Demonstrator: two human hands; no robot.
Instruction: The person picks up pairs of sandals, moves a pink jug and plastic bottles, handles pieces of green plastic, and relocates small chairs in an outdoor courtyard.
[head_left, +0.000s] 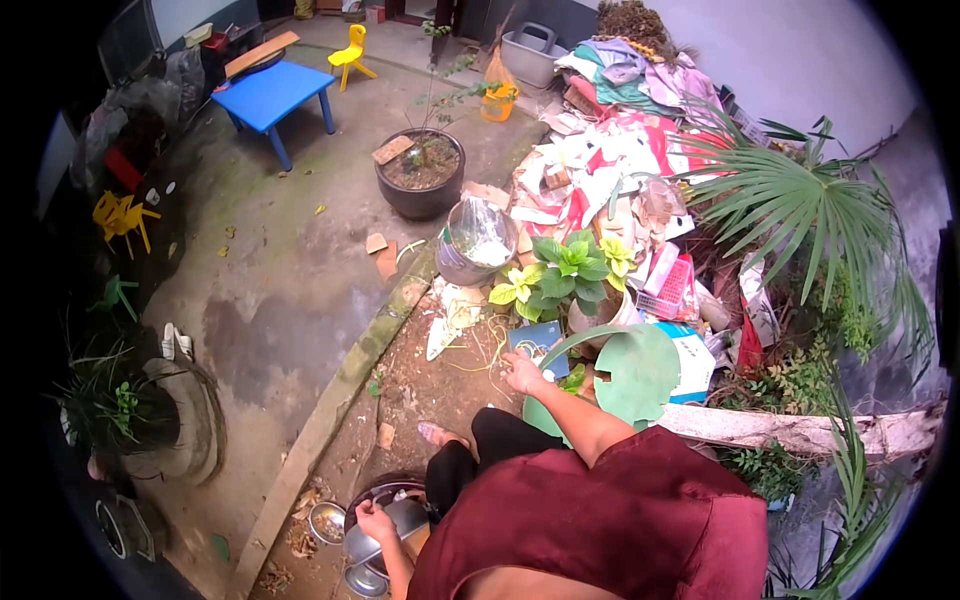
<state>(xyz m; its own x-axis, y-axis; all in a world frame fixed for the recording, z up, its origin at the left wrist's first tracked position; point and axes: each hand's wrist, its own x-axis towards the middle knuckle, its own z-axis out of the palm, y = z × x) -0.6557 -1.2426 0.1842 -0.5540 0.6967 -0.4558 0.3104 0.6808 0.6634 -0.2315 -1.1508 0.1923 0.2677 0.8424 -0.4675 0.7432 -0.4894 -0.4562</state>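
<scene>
My right hand (523, 373) reaches out over bare soil, beside a blue flat box or board (541, 336) with thin yellow strands (495, 345) on and around it. Its fingers are bent near the strands; whether they pinch one is too small to see. A broken green plastic sheet (641, 367) with a curved rim lies by my right forearm. My left hand (375, 520), fingers curled, is above a dark round basin (382, 487) with a grey metal lid or pan (405, 517) at it. Whether the left fingers hold anything is unclear. A small metal bowl (328, 521) sits beside the basin.
A concrete curb (337, 397) borders the soil. Beyond it are a potted tree (420, 176), a blue table (274, 94) and a yellow chair (352, 56). A bucket (474, 247), a leafy plant (566, 274) and a heap of scrap paper (592, 165) stand near my right hand.
</scene>
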